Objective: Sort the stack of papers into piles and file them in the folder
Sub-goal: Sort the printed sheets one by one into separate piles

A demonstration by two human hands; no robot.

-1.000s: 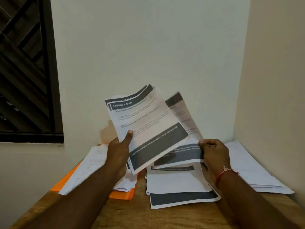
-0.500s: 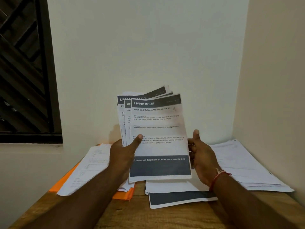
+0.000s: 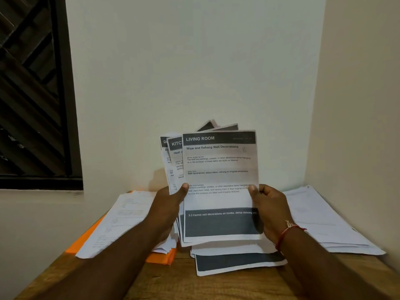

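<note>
Left hand [image 3: 168,210] and right hand [image 3: 271,207] aloft, thumbs forward.

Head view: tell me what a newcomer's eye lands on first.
The fanned sheets held upright at centre, fronted by a page headed LIVING ROOM, gripped by the left hand and right hand at its two sides. Next, the orange folder under papers at the table's left, and a dark-banded pile lying just below the held sheets.

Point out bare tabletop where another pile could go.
The brown wooden table is bare only along its near edge, before the orange folder and the dark-banded paper pile, and in a narrow strip between them. The back is crowded, through to the white right-hand stack.
</note>
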